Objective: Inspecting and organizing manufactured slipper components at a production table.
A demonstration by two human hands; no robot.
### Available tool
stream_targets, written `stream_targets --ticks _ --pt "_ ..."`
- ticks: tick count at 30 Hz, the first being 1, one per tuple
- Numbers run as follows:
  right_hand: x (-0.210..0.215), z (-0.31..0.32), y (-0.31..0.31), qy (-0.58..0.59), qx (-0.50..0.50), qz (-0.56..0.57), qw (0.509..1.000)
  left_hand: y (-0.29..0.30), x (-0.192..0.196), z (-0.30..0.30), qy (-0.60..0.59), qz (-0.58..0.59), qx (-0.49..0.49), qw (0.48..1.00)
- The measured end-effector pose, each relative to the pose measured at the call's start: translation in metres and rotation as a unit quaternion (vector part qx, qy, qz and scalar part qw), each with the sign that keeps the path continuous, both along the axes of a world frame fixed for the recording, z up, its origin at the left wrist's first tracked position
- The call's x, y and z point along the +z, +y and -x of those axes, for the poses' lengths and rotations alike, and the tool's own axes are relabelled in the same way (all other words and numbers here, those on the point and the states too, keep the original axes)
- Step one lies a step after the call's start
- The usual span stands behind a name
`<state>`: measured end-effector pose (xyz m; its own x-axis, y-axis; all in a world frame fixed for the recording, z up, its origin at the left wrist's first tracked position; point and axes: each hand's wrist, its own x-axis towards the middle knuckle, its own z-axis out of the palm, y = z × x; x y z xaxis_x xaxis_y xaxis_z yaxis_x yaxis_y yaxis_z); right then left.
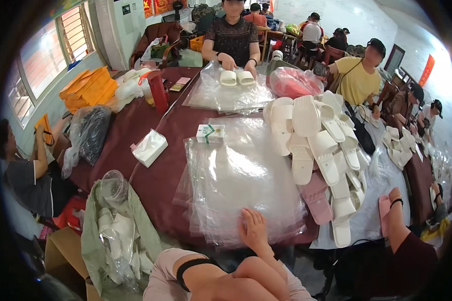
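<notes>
My right hand [252, 228] rests at the near edge of a stack of clear plastic bags [241, 175], palm down with its fingers stretched out on them. The bags lie flat on a dark red table covering [158, 200]. A small white-and-green box [210, 133] sits on their far edge. Low in the picture, bare skin and a black band [185, 273] show, but my left hand cannot be seen. Right of the bags is a heap of white slide sandals [316, 135], with a pink slide [316, 198] at its near side.
Across the table a person handles two white slides [237, 77] over more bags. A tissue pack [149, 148] and a red cylinder [158, 92] stand leftward. A green sack [98, 241] holds wrapped slides, beside a cardboard box [68, 256]. Other people work at the right.
</notes>
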<state>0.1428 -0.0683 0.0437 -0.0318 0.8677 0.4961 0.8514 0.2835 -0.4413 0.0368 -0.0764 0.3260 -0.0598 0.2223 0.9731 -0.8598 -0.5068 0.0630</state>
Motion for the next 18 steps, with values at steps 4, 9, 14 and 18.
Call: stream_targets --ticks 4,9,14,18 --pt "-0.001 -0.002 -0.002 0.0 -0.004 0.016 1.0 -0.015 -0.008 0.018 0.087 0.072 0.026 0.993" --pt "-0.001 -0.001 0.0 0.004 -0.001 0.017 1.0 -0.017 -0.011 0.014 0.065 0.103 0.047 0.991" --pt "-0.001 -0.001 0.0 0.002 -0.001 0.022 1.0 -0.012 -0.015 0.014 0.08 0.086 0.051 0.992" --pt "0.001 -0.001 -0.001 0.007 0.001 0.018 1.0 -0.007 -0.018 0.012 0.086 0.058 0.048 0.993"
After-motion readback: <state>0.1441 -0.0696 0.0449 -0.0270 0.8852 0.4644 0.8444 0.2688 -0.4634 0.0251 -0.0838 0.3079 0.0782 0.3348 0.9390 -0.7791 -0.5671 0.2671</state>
